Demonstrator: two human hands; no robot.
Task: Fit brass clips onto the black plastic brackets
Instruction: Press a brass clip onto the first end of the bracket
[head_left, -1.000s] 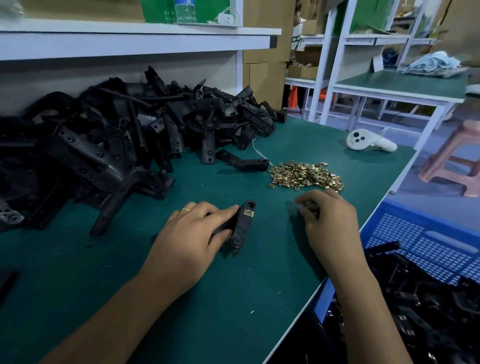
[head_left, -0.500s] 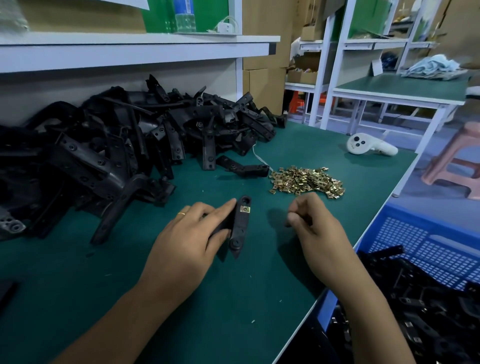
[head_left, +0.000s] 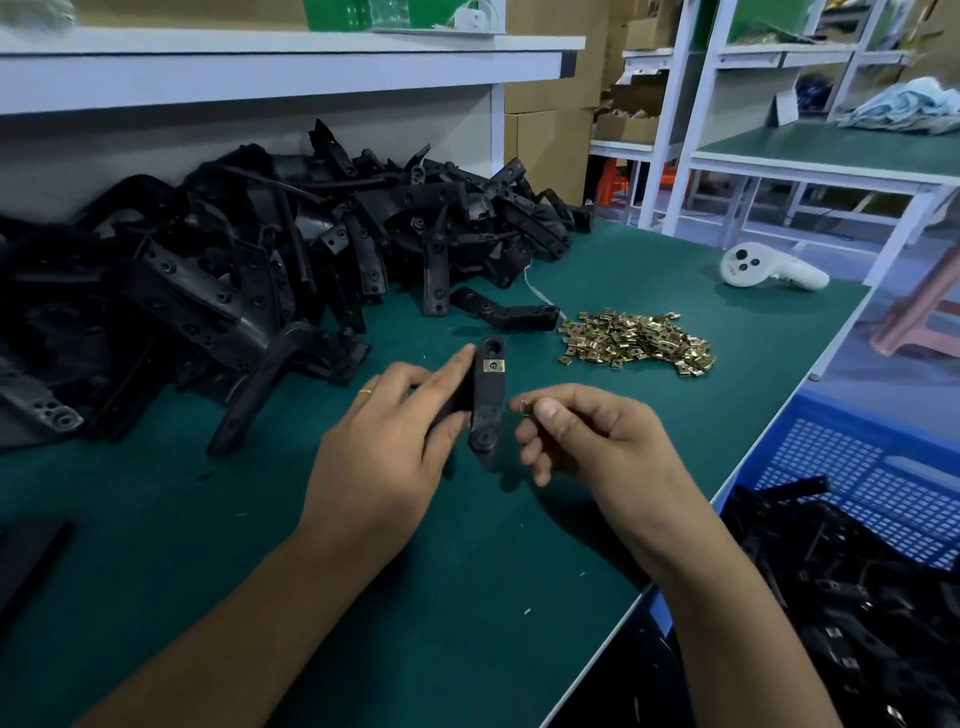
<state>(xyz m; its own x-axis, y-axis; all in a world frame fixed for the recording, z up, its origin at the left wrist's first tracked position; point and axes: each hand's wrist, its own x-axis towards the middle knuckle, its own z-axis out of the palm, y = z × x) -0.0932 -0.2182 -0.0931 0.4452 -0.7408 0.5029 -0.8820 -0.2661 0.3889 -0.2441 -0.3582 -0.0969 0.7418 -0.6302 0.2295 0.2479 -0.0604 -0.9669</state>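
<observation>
Green matting covers our worktop (head_left: 363, 597), with a white shelf running along the far left above a big heap of black brackets (head_left: 249, 270). Near the middle, our left hand (head_left: 384, 457) grips one black bracket (head_left: 487, 400), fingers curled round its left edge so it stands roughly upright just off the worktop; one brass clip (head_left: 493, 366) already sits near its far end. Just right of it, our right hand (head_left: 597, 441) pinches a single loose clip (head_left: 525, 408) between thumb and forefinger, close to the bracket but not touching it. Farther right lies the pile of brass clips (head_left: 639, 340), with another single bracket beside its left edge. A white controller (head_left: 769, 269) rests at the far right corner. Below the right edge, a blue crate (head_left: 852, 478) holds more black parts.
</observation>
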